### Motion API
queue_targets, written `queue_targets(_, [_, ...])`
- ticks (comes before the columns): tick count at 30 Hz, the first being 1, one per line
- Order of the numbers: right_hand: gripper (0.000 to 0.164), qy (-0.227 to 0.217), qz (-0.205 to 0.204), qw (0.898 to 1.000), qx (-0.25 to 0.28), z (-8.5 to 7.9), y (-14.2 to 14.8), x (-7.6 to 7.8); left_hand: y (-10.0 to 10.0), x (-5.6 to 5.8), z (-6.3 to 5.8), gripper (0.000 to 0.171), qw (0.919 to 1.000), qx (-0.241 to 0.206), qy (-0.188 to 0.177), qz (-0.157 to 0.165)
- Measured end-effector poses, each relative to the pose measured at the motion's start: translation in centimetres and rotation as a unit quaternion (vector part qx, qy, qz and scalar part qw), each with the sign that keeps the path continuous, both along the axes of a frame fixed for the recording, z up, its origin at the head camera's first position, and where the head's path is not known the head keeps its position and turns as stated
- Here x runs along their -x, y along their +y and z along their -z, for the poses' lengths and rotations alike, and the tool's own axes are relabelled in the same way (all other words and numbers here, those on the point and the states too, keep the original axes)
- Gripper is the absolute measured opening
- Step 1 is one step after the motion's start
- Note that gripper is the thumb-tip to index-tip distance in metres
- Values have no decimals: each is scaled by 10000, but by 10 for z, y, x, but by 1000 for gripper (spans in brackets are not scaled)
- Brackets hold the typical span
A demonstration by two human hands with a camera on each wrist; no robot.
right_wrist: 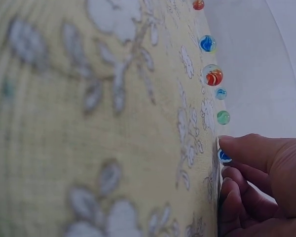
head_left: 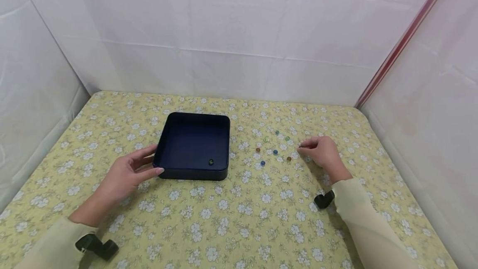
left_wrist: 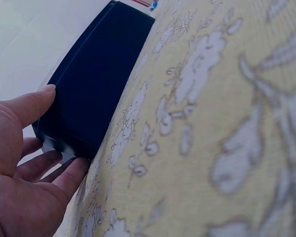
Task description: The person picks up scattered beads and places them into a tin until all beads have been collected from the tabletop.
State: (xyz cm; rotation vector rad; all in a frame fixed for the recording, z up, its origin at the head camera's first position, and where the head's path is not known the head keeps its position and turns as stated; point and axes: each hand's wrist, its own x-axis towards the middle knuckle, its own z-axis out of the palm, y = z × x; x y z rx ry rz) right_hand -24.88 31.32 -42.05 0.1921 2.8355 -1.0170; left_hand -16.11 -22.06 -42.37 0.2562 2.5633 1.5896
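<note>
A dark navy square tray [head_left: 194,174] stands left of centre on the table, with one dark green marble [head_left: 211,162] near its front right corner. My left hand [head_left: 128,171] grips the tray's front left corner, thumb on the front wall and fingers along the left side. To the right, my right hand [head_left: 321,152] is down at the cloth. Between its thumb and fingertips it pinches a blue swirled marble [right_wrist: 224,156]. Several loose marbles lie left of that hand, among them a blue one [head_left: 263,163], an orange one [head_left: 258,150] and a green one [head_left: 287,138].
A yellow floral cloth [head_left: 231,211] covers the table. White sheeting [head_left: 239,24] rises behind and at both sides, with a red strip [head_left: 405,38] at the back right corner. A clear marble [head_left: 308,159] lies just under the right hand.
</note>
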Motion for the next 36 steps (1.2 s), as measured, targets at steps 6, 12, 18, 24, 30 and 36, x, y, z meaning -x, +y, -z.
queue_targets(6, [32,-16,28,10000,-30,0,0,-1,0,0,-1,76,10000,-6,-35,3])
queue_targets(12, [35,-38,-3,10000,21,0,-1,-1,0,0,-1,77,10000,22,-60,-5])
queue_targets(18, [34,-26,-77,9999,87,-2,-4,-2,-1,0,-1,77,10000,35,-59,-21])
queue_targets(24, [34,178,-171,9996,144,-2,-7,-4,-1,1,-1,76,10000,48,-7,6])
queue_targets(30, [32,369,-259,9988,192,-1,-15,-5,-1,1,0,76,10000,51,22,10])
queue_targets(36, [30,441,-292,9970,572,-2,-24,-6,-1,1,-1,75,9999,95,62,17])
